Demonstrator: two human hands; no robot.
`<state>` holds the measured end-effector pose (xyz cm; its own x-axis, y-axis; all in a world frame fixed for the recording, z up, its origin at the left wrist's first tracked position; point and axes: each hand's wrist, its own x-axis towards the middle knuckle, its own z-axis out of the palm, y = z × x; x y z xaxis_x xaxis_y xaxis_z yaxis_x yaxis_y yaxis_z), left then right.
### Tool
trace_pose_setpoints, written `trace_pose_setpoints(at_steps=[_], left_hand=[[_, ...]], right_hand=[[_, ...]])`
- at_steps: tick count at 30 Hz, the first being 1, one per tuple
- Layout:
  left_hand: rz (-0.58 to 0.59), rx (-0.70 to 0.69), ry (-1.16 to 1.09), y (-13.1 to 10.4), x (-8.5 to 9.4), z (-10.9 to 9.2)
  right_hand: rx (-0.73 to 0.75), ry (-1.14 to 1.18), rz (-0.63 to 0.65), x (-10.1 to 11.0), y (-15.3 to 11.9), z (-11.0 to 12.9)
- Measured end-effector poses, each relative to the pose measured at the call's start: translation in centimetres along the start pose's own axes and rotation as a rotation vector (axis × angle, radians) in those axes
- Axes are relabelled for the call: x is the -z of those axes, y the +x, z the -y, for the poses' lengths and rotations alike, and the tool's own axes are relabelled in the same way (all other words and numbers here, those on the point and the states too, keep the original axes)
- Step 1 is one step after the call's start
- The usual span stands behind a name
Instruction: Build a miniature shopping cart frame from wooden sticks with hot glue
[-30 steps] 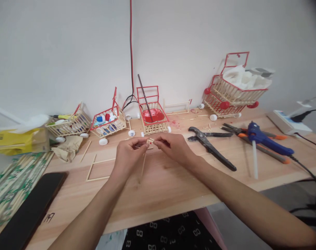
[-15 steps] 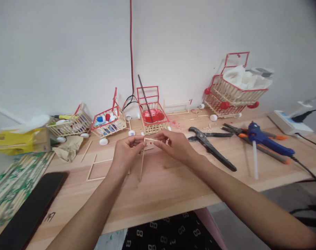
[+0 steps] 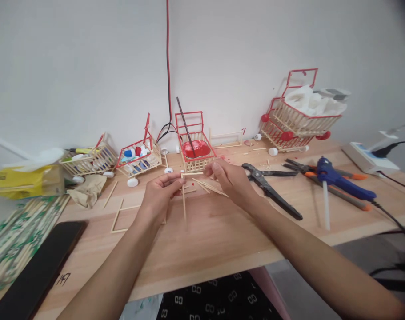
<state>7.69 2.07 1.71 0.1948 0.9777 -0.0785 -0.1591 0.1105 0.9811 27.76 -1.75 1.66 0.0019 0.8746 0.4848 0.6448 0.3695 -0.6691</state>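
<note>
My left hand (image 3: 164,191) pinches the corner of a thin wooden stick frame (image 3: 184,202), one stick pointing down toward the table and another running right. The fingers of my right hand (image 3: 224,175) are closed at the right end of that upper stick; whether they grip it is hard to see. Several loose sticks (image 3: 210,187) lie on the table beneath and beside my right hand. A small red dot is on the wood between the hands. Behind them stands a stick cart (image 3: 195,164) with a red tray (image 3: 202,148) and a dark rod.
Pliers (image 3: 272,191) and a blue glue gun (image 3: 345,180) lie at the right, near a power strip (image 3: 369,158). More stick carts (image 3: 138,162) line the wall. A phone (image 3: 38,266), wrapped sticks (image 3: 18,244) and an open stick frame (image 3: 117,215) are on the left.
My right hand has shifted slightly right and up, away from my left hand, uncovering the loose sticks. The held frame has turned, its hanging stick now more upright.
</note>
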Motion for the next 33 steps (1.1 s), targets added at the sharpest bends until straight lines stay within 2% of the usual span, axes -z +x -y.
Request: trace_pose_setpoints(at_steps=[6,11,15,19,23,25,29,33], left_hand=[[0.006,0.109,-0.156,-0.3,-0.4,-0.4],[0.0,0.137,-0.203,-0.3,-0.3,-0.6],[-0.007,0.145,-0.229,-0.4,-0.3,-1.0],[-0.006,0.148,-0.232,-0.5,-0.4,-1.2],[0.004,0.127,-0.23,-0.5,-0.2,-1.3],[0.013,0.118,-0.23,-0.5,-0.2,-1.3],[0.027,0.118,-0.241,-0.4,0.0,-1.4],[0.025,0.119,-0.248,-0.2,0.2,-1.5]], right_hand=[[-0.03,0.006,-0.076,0.7,0.1,-0.1],[-0.041,-0.022,-0.174,2.0,0.6,-0.8],[-0.054,-0.108,-0.188,3.8,0.8,-1.1],[-0.048,-0.236,-0.17,6.6,0.3,-0.4],[-0.099,-0.373,-0.238,9.7,-1.5,0.0],[-0.139,-0.465,-0.223,10.9,-3.0,-0.2],[-0.188,-0.524,-0.128,12.0,-6.6,-1.4],[-0.259,-0.569,-0.157,13.2,-9.7,-2.9]])
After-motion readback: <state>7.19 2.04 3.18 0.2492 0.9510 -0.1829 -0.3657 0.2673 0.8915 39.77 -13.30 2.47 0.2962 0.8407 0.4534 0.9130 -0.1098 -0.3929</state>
